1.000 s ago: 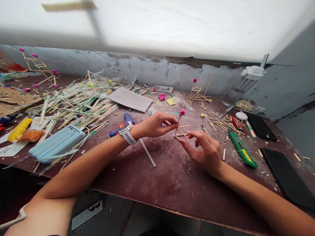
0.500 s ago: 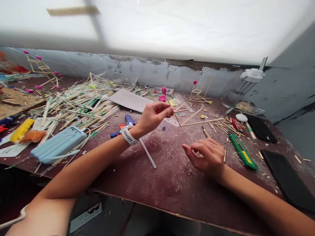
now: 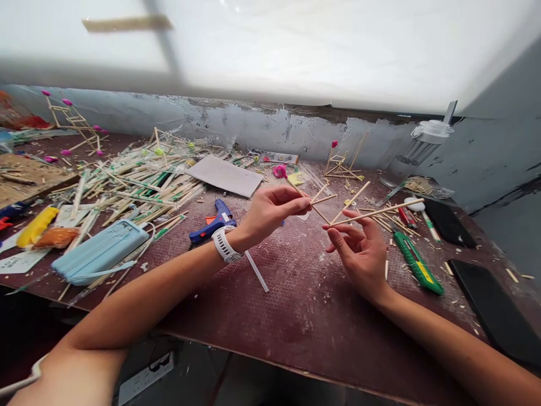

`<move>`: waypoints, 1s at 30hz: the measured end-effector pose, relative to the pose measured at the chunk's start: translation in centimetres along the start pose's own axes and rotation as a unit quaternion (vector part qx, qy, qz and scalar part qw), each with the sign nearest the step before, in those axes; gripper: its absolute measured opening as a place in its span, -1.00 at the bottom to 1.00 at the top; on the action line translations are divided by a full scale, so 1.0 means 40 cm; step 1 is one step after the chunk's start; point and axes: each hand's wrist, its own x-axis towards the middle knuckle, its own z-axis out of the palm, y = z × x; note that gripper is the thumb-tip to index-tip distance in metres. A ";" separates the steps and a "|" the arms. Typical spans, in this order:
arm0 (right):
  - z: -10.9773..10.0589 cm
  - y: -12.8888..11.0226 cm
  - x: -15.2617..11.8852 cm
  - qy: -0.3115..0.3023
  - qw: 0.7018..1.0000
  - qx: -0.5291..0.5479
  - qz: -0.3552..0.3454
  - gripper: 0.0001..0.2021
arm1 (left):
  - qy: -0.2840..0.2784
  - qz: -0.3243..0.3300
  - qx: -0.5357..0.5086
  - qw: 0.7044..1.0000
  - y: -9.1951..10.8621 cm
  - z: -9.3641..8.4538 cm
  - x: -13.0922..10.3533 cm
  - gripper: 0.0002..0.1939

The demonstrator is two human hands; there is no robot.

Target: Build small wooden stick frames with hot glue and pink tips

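Note:
A small frame of thin wooden sticks (image 3: 354,198) is held between my two hands above the table. My left hand (image 3: 276,211), with a white watch on the wrist, pinches one of its sticks. Past those fingers, that stick's far end meets a pink clay lump (image 3: 279,171); whether the lump is fixed to it or lies behind, I cannot tell. My right hand (image 3: 361,251) has thumb and fingers closed on the corner where the sticks meet. A blue glue gun (image 3: 214,220) lies beside my left wrist, with a clear glue stick (image 3: 256,272) in front.
A heap of sticks (image 3: 127,180) and a light blue case (image 3: 99,252) are at left. At right lie a green utility knife (image 3: 418,264), two dark phones (image 3: 492,307) and loose stick pieces. A clear bottle (image 3: 406,160) stands behind; a smaller stick model (image 3: 340,163) sits near the wall.
My right hand has risen and closed on the frame's corner. My left hand has moved slightly right and down with the frame, which is now turned and lifted.

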 end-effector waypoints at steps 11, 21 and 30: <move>-0.006 0.004 0.011 0.052 0.998 0.007 -0.025 -0.76 | -0.069 -0.037 -0.004 0.997 0.015 0.009 -0.006 -0.76; -0.018 0.014 0.044 0.094 0.995 -0.005 -0.014 -0.73 | -0.015 -0.062 -0.058 0.996 -0.019 -0.029 0.027 -0.54; -0.017 0.039 0.050 0.078 0.995 0.062 0.021 -0.69 | -0.094 0.182 0.358 0.911 -0.014 -0.055 0.023 -0.80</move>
